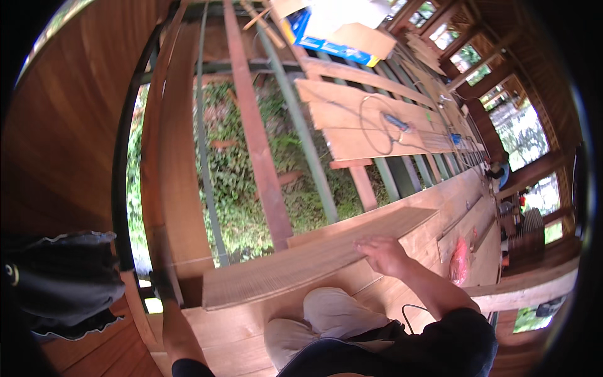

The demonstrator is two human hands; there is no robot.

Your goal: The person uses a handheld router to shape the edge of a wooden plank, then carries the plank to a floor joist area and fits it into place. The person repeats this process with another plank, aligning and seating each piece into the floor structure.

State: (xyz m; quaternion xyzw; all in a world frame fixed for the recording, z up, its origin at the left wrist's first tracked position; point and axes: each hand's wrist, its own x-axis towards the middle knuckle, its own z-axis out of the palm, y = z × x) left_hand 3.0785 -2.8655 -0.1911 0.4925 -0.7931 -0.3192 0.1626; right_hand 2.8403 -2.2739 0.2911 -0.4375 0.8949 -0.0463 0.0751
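Observation:
A long brown wooden plank (295,267) with a grooved face lies slanted in front of my knees, across the edge of the laid floor. My right hand (383,254) is at its near edge towards the right end, fingers over the top face and gripping it; the thumb is hidden. Beyond the plank's left end, my left hand (164,286) reaches down in shadow beside an upright wooden board (185,157). Its fingers are dark and blurred, so I cannot make out what they touch.
Open joists (254,135) span a drop with plants below. Loose boards (352,119) lie across them, carrying a corded power tool (396,121). A blue box (333,47) stands farther back. Near the right are a red plastic bag (460,264) and a wooden rail (527,286). Dark cloth (66,283) hangs left.

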